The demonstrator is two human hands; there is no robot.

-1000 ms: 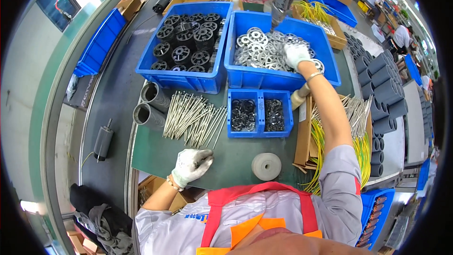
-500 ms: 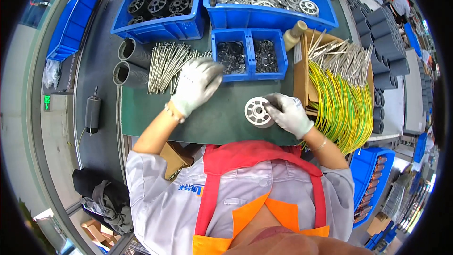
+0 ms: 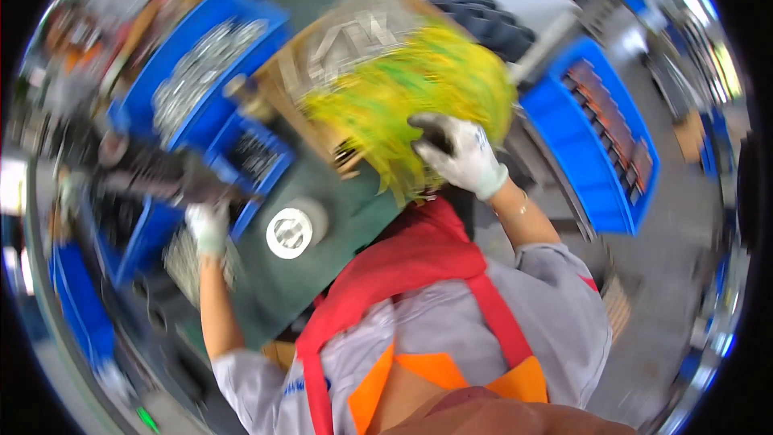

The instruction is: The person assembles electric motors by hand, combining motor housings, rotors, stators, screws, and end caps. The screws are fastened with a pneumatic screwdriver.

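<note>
On the green tabletop, a white round slotted part [image 3: 291, 234] stands by itself between my hands, touched by neither. My gloved right hand [image 3: 460, 153] hovers at the near side of a bundle of yellow-green wires [image 3: 427, 84], with thumb and fingers apart and nothing seen between them. Farther left, my gloved left hand [image 3: 208, 227] reaches up to the lower end of a dark elongated tool [image 3: 149, 171]. Blur smears its fingers, so whether they grip the tool cannot be told. Thin metal rods [image 3: 187, 266] lie beside that hand, partly covered by it.
A small blue bin [image 3: 262, 157] of dark parts and a large blue bin [image 3: 181, 125] of metal discs stand at left. A cardboard box [image 3: 294, 101] holds the wires and pale rods. Another blue bin [image 3: 592, 169] sits at right. Another person [image 3: 113, 32] is at the far left.
The whole view has swung toward the right and blurred. My right hand has let go of the white round part and moved to the wires. My left hand has moved up to the dark tool.
</note>
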